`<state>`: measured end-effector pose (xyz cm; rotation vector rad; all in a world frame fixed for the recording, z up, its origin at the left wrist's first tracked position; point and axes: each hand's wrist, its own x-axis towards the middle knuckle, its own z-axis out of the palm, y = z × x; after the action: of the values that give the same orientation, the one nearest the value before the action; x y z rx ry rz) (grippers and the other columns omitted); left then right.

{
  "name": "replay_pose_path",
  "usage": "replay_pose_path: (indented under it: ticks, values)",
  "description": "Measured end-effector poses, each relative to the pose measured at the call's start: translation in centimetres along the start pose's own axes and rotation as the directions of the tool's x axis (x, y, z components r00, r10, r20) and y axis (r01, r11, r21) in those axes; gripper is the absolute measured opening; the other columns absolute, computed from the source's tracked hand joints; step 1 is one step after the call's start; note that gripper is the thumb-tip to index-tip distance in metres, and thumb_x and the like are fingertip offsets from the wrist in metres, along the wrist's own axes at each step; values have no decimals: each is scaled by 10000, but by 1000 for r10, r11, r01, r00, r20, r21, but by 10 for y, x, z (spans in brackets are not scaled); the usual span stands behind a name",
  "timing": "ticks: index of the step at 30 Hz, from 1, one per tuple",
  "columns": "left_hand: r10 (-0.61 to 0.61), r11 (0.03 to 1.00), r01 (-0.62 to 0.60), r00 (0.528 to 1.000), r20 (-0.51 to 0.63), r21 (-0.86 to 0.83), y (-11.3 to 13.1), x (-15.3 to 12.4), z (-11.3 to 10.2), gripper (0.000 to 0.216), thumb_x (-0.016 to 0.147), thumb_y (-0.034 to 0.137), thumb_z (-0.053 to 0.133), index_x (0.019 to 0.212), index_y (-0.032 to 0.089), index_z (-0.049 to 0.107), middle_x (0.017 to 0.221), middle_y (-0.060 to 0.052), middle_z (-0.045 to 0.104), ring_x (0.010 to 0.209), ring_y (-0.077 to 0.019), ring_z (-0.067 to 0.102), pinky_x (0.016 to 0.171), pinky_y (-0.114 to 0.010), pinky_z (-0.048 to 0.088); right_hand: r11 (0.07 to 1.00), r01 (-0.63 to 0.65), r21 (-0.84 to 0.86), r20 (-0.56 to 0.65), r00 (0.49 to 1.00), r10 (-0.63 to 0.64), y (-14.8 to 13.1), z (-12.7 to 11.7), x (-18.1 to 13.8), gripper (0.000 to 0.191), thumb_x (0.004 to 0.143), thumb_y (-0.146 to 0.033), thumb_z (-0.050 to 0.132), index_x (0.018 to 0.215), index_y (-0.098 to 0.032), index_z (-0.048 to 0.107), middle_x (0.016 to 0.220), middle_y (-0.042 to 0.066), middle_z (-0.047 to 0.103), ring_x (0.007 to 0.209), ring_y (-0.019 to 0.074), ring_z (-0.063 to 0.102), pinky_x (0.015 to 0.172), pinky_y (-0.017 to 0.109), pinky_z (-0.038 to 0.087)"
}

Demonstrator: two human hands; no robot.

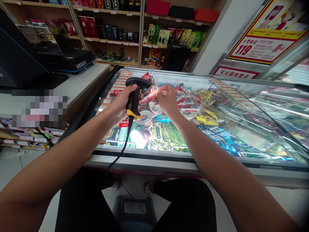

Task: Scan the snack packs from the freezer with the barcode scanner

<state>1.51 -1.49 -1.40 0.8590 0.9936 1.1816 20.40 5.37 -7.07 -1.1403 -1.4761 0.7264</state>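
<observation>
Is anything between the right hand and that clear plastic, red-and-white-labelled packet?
Nothing visible: the right hand pinches the packet. The black-and-yellow pistol-shaped scanner, in the left hand, is to its left.

I am in a shop: wall shelves [121,13] of packaged goods [88,27] carry rows of price labels [113,12], a glass-topped display case [145,161] full of bright packets [166,133] stands before me, a white counter [93,75] is at my left, and I hold a corded barcode scanner [133,103].
</observation>
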Motion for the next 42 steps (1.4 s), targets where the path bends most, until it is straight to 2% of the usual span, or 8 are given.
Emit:
replay_pose_path:
  ticks: [4,8,11,14,18,23,33,42]
  values:
    - [45,999,-45,999,11,-4,-1,-1,-1,364,911,519,604,1026,181,678,756,-55,677,605,-175,629,552,-279,494,987,144,-68,-43,988,-147,5,-1,2,151,1002,-273,578,985,-279,427,792,-3,626,633,174,659,580,335,555]
    - [79,997,-79,997,3,-5,-1,-1,0,377,902,526,631,1061,188,680,782,-54,695,672,-198,678,599,-290,526,939,297,-171,-44,950,-309,1,-1,0,133,1004,-302,585,956,-273,464,816,17,623,747,188,647,688,349,534]
    - [85,996,-85,996,-9,-1,-1,-2,1,359,909,510,630,1058,187,678,794,-50,701,703,-199,693,636,-294,544,927,321,-192,-58,940,-337,-5,1,-4,91,986,-259,592,935,-261,517,925,38,665,842,181,645,772,336,529]
    - [74,997,-74,997,-1,3,-2,-2,2,327,912,486,631,979,169,673,771,-39,693,637,-153,650,597,-258,529,957,249,-151,-79,962,-263,-12,4,-6,66,977,-242,593,918,-246,563,966,40,691,850,174,640,791,331,525]
    - [70,997,-70,998,4,7,-3,-3,4,317,899,490,646,902,173,654,761,-31,681,576,-122,607,571,-240,515,995,86,-56,-95,991,-91,-19,6,-8,68,962,-256,616,901,-227,614,949,37,699,813,172,637,772,339,531]
    - [49,999,-49,998,-38,3,-1,-9,9,291,922,465,610,871,181,649,728,-36,667,560,-128,596,559,-245,503,995,-64,72,-181,981,76,-23,3,-9,74,951,-279,619,923,-217,649,911,32,665,798,171,624,719,332,551]
    - [24,998,-22,999,43,-55,2,-17,14,268,949,434,554,897,187,645,781,-41,684,575,-110,588,582,-233,509,960,-140,241,-227,954,196,-26,0,-6,39,928,-252,608,935,-217,623,991,44,661,835,157,653,694,306,616]
    - [47,998,-42,989,143,-39,-1,-15,10,333,963,477,506,882,184,642,769,-47,671,550,-112,577,480,-223,428,911,-200,361,-189,941,281,-28,5,-9,58,920,-277,618,921,-226,590,983,26,602,863,144,632,736,319,635]
